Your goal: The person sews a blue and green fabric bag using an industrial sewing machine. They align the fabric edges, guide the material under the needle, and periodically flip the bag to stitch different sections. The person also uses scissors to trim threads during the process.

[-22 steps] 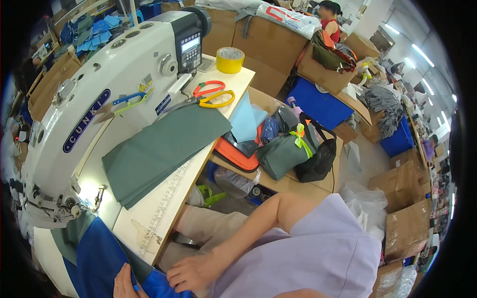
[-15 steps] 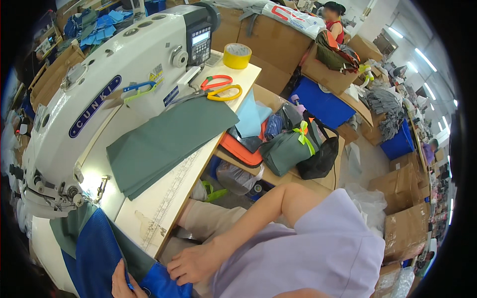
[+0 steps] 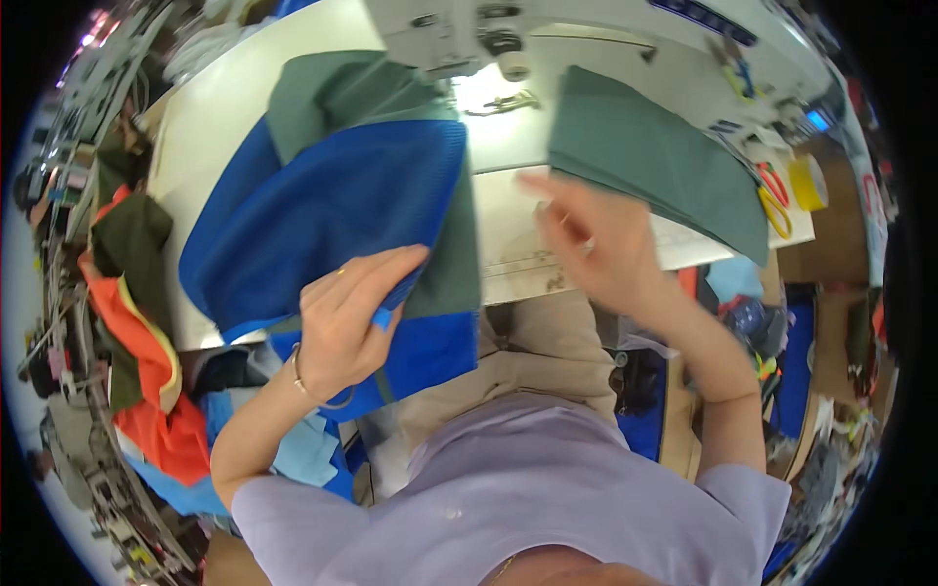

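Note:
My left hand pinches the edge of a blue mesh fabric piece, thumb and fingers closed on it; a blue band circles the thumb. The mesh lies over grey-green fabric, whose far part reaches the lit needle area of the sewing machine. A brighter blue section hangs over the table's front edge above my lap. My right hand, blurred by motion, is raised over the table front. Its fingers are apart, with nothing visible in them. Just beyond it lies a stack of grey-green fabric panels.
Scissors with red and yellow handles and a yellow tape roll sit at the table's right end. Orange and olive cloth is heaped at the left. A cardboard box stands at the right.
The view has swung left to face the machine and table squarely. My right hand has left the blue fabric by my lap and risen over the tabletop. My left hand stays on the fabric.

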A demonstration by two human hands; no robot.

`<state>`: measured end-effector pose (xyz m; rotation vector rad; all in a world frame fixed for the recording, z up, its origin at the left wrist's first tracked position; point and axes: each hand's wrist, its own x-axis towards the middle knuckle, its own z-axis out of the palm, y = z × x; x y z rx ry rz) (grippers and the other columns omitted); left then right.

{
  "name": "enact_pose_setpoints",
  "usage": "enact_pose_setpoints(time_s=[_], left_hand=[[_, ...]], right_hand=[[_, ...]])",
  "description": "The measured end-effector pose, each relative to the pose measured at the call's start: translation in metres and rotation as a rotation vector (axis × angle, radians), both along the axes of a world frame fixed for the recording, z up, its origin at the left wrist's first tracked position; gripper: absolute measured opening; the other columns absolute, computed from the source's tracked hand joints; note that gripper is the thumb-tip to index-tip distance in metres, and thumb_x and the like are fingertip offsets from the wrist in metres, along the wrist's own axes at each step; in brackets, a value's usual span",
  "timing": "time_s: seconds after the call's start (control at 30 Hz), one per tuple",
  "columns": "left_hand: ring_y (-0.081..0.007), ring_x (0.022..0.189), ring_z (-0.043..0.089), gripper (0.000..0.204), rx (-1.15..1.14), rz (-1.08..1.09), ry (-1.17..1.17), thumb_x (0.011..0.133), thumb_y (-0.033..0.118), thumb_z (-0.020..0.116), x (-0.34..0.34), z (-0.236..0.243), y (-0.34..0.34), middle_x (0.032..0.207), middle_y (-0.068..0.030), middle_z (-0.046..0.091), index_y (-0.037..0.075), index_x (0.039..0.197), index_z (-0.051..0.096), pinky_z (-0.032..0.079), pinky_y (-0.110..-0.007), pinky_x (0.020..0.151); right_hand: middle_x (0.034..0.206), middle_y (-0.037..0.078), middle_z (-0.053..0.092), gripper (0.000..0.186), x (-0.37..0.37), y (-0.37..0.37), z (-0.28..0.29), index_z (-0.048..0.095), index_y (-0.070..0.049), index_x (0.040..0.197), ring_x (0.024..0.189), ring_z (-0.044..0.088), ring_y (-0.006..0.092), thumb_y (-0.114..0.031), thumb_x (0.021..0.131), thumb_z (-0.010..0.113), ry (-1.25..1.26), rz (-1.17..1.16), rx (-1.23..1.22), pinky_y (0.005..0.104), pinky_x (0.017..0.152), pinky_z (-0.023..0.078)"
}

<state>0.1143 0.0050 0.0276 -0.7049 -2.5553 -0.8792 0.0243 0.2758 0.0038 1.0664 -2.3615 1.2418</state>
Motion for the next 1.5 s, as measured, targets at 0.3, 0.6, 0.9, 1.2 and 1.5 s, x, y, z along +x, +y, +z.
enact_pose_setpoints(time_s=[0.3, 0.6, 0.9, 1.2, 1.5], left_hand=[[-0.0333, 0.089, 0.074, 0.045, -0.037, 0.009, 0.042, 0.074, -0.008, 0.065, 0.004, 0.006, -0.001, 0.11, -0.0188, 0.074, -0.002, 0.119, 0.069, 0.059, -0.035, 0.076], [-0.0139, 0.091, 0.07, 0.028, 0.283, 0.39, -0.32, 0.097, 0.006, 0.061, 0.006, 0.038, -0.013, 0.101, -0.0113, 0.076, 0.0, 0.123, 0.071, 0.054, -0.028, 0.079], [-0.0376, 0.103, 0.071, 0.045, -0.113, -0.167, -0.39, 0.09, 0.031, 0.072, -0.003, 0.056, 0.012, 0.115, -0.021, 0.072, -0.003, 0.118, 0.069, 0.055, -0.041, 0.09], [-0.0335, 0.131, 0.055, 0.047, -0.508, 0.084, 0.153, 0.088, 0.021, 0.073, -0.071, -0.007, 0.037, 0.136, -0.0151, 0.061, 0.002, 0.13, 0.062, 0.042, -0.048, 0.113], [-0.0347, 0.126, 0.058, 0.054, -0.497, 0.011, -0.161, 0.089, 0.022, 0.071, -0.039, 0.004, 0.02, 0.142, -0.0157, 0.055, 0.004, 0.137, 0.056, 0.047, -0.048, 0.106]], right_hand=[[0.063, 0.014, 0.063, 0.036, -0.069, -0.037, -0.004, 0.064, -0.009, 0.131, 0.058, 0.063, 0.0334, -0.012, 0.095, 0.055, 0.084, -0.034, 0.456, 0.0469, 0.057, 0.05], [0.075, 0.015, 0.068, 0.028, -0.06, -0.036, -0.004, 0.069, -0.006, 0.117, 0.069, 0.069, 0.0314, -0.013, 0.091, 0.061, 0.091, 0.028, 0.459, 0.0452, 0.06, 0.054], [0.086, 0.01, 0.071, 0.025, 0.096, 0.011, -0.037, 0.071, -0.002, 0.104, 0.065, 0.066, 0.0231, -0.018, 0.086, 0.075, -0.382, 0.27, 0.09, 0.036, 0.057, 0.054], [0.102, 0.005, 0.077, 0.026, 0.113, -0.034, -0.084, 0.075, 0.002, 0.113, 0.093, 0.067, 0.0089, -0.019, 0.097, 0.072, -1.294, 0.32, -0.414, 0.0267, 0.085, 0.053], [0.095, 0.003, 0.078, 0.026, 0.129, -0.037, -0.079, 0.075, 0.002, 0.11, 0.082, 0.063, 0.0046, -0.021, 0.101, 0.068, -1.348, 0.462, -0.286, 0.0243, 0.076, 0.053]])
